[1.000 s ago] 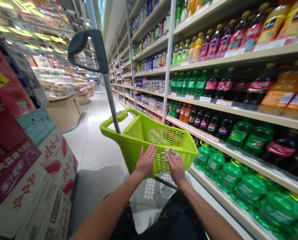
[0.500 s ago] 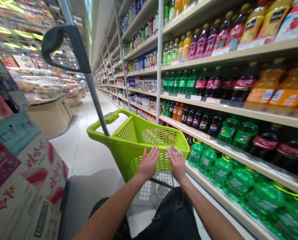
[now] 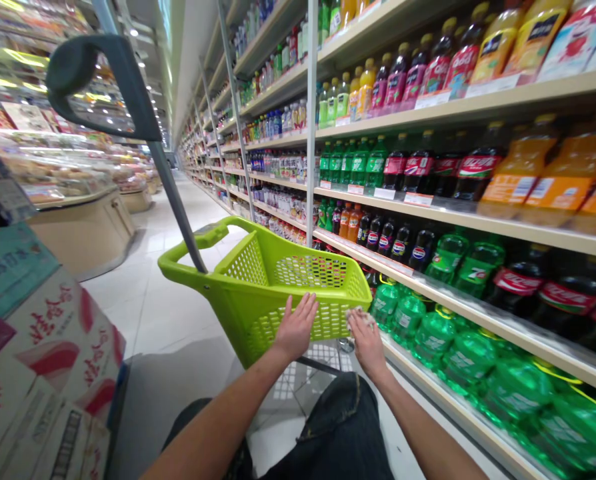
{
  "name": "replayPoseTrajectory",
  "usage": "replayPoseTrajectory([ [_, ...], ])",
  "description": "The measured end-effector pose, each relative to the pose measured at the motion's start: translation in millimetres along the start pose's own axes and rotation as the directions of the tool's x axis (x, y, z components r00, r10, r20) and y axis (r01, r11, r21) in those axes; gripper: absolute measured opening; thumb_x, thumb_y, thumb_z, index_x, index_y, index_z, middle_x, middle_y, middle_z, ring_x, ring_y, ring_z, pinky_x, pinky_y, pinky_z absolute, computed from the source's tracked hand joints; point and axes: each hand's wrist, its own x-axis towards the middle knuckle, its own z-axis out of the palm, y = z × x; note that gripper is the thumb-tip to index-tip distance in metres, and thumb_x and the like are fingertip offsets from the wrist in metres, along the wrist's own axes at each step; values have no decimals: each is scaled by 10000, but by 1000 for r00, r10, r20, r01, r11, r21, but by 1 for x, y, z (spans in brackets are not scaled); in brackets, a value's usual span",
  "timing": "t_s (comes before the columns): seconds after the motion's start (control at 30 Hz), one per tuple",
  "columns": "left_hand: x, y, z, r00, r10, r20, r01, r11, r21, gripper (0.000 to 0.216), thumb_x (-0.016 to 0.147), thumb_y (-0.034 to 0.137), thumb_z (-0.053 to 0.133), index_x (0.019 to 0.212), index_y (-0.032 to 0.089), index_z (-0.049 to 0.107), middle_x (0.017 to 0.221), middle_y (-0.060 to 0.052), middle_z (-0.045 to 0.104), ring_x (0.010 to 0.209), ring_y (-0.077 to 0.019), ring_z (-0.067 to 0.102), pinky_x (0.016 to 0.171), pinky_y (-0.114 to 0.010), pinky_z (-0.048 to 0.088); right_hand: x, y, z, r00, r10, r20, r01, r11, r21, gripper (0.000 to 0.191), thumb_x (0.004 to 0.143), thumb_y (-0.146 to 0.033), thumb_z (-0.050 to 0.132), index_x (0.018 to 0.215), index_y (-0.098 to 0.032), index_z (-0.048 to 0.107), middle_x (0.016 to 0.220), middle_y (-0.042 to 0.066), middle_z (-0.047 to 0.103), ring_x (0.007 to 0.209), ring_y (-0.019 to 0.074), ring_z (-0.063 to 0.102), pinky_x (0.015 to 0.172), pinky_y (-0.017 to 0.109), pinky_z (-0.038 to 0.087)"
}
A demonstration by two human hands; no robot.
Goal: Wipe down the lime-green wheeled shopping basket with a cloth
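In front of my knees stands a lime-green shopping basket cart [image 3: 258, 313] with perforated sides and a long grey pull handle [image 3: 103, 87] leaning up to the left. My left hand [image 3: 298, 325] lies flat against the near side of the basket, fingers stretched out. At the basket's right end, my right hand [image 3: 369, 341] presses a crumpled whitish cloth [image 3: 357, 316] to the lower corner of the wall. Most of the cloth is hidden under the fingers. The inside of the basket that shows holds nothing I can make out.
Drink shelves [image 3: 443, 210] run along the right, with large green bottles [image 3: 478, 363] on the bottom level. Stacked cartons [image 3: 68, 360] stand close on the left. Behind them is a display counter [image 3: 85, 230], beside a white tiled floor [image 3: 165, 293] leading down the aisle.
My right hand has slid right and down along the basket wall with the cloth. My left hand stays on the side. The view has shifted slightly, so the cart sits further left.
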Motion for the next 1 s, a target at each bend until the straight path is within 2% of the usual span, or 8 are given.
replayPoseTrajectory([
  [0.1,-1,-2,-1,1000,3,10,-2,1000,-7,583,735,140,370,1315,111,313,1428,-93,261,1329,-207,180,1062,-520,113,-13,2,1,999,3,44,-3,1000,-2,547,760,-3,306,1271,-161,422,1224,106,539,1161,207,444,939,404,297],
  [0.27,-1,-4,1,1000,-22,17,22,1000,4,603,718,130,378,1317,106,313,1422,-102,273,1327,-213,186,1066,-524,95,13,18,-5,985,149,-92,-152,988,-28,498,807,-84,321,1297,-146,385,1285,133,473,1207,217,395,970,425,266],
  [0.4,-4,-5,2,1000,-19,-1,19,1000,-2,591,729,137,368,1317,112,315,1425,-92,267,1328,-207,183,1068,-520,96,-3,19,1,987,161,-5,-161,986,-39,468,785,-44,302,1217,-110,471,1210,154,536,1171,222,435,907,392,336],
  [0.5,-7,-9,1,1000,-29,-9,29,1000,1,585,727,125,369,1310,117,332,1417,-97,285,1324,-208,198,1071,-516,84,-12,11,1,987,157,23,-157,988,-4,507,751,-7,293,1208,-128,479,1181,138,560,1145,213,462,882,382,355],
  [0.63,-9,-9,-1,999,-50,-10,50,999,13,583,718,117,380,1301,117,354,1406,-108,306,1316,-217,221,1073,-513,77,18,-4,-7,980,169,-106,-166,986,35,502,790,-55,304,1276,-133,401,1283,145,470,1225,216,374,958,417,291],
  [0.7,-9,-7,-2,998,-52,-19,53,998,23,588,718,118,382,1305,123,347,1406,-102,307,1317,-212,219,1075,-509,78,28,-14,-5,984,128,-121,-124,991,41,497,800,-62,303,1282,-137,396,1272,141,483,1216,215,383,970,429,274],
  [0.87,-18,-12,-3,998,-62,-31,63,997,46,572,737,127,374,1308,133,345,1413,-84,290,1322,-197,209,1083,-488,84,15,-45,4,1000,-8,19,6,996,89,531,744,-5,334,1237,-152,464,1196,102,559,1147,198,452,992,408,252],
  [1.0,-24,-20,-6,993,-113,-26,113,993,15,550,746,118,367,1297,124,365,1411,-83,290,1316,-199,227,1082,-497,82,40,-55,-5,999,36,12,-37,996,83,470,794,-49,334,1234,-145,470,1294,101,472,1198,214,400,999,421,228],
])
